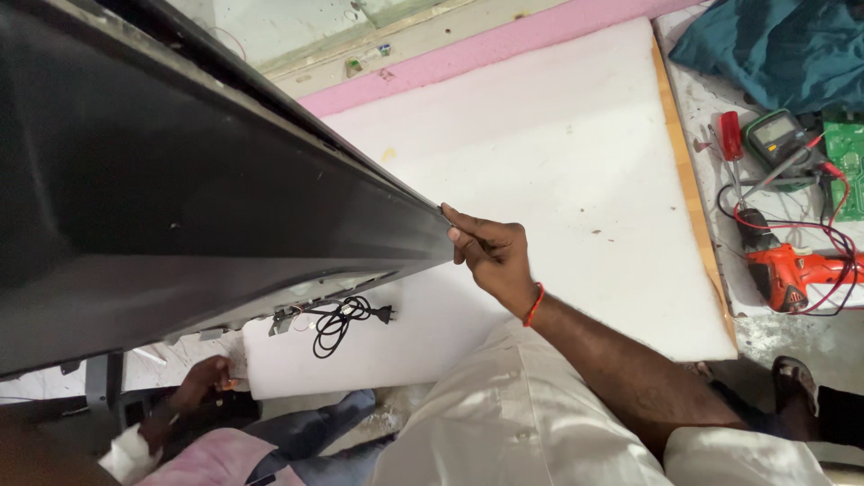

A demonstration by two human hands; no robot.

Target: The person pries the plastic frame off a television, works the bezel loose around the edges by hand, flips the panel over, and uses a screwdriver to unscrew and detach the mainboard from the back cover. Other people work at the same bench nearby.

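Observation:
A large black flat panel [180,180] is held up on its edge and slants across the left half of the view. My right hand [486,252] grips its near right corner, fingers wrapped over the thin edge; a red thread sits on the wrist. My left hand is not visible. A black power cord with plug [346,319] dangles from the panel's lower edge above a white foam sheet [558,153]. Below the panel at the lower left, another person's hand [202,382] reaches toward the underside.
Pink foam [504,40] lies behind the white sheet. On the bench at the right are a red-handled screwdriver [731,139], a multimeter [778,135] with red leads, a green circuit board [846,166], an orange drill [796,270] and a teal cloth [774,45]. A sandalled foot [796,382] is at the lower right.

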